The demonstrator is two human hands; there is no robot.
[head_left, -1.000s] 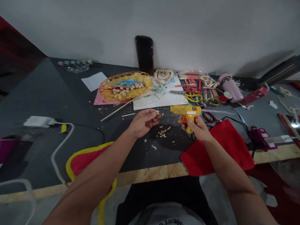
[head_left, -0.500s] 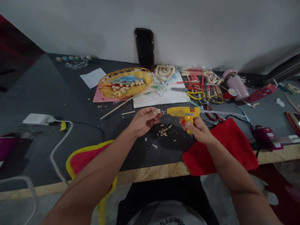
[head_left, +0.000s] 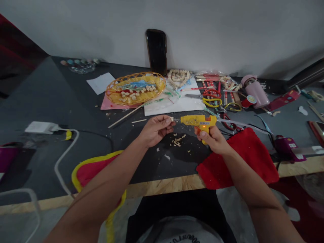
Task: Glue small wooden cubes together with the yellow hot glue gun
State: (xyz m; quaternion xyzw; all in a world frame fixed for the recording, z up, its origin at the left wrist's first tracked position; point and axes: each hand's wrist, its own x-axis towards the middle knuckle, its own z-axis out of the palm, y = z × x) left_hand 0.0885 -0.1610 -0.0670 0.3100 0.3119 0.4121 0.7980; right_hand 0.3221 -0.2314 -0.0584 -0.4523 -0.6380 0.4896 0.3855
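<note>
My right hand [head_left: 214,138] grips a yellow hot glue gun [head_left: 198,120] with an orange light lit on its side. Its nozzle points left and meets a small pale wooden piece [head_left: 171,118] pinched in the fingertips of my left hand [head_left: 155,130]. Both hands hover above the dark table [head_left: 37,98]. Below them lies a small heap of similar wooden bits [head_left: 177,140]. A red cloth [head_left: 240,158] lies under my right wrist.
A yellow woven basket [head_left: 135,89] with wooden bits stands behind, beside white paper [head_left: 174,104], scissors [head_left: 211,98], a pink bottle [head_left: 255,92] and a phone [head_left: 157,50] leaning on the wall. A white charger with cable [head_left: 42,127] lies left. A purple glue gun [head_left: 285,145] lies right.
The glue gun has turned level and swung left, so its nozzle now reaches the piece in my left hand. The hands have barely shifted over the last half second.
</note>
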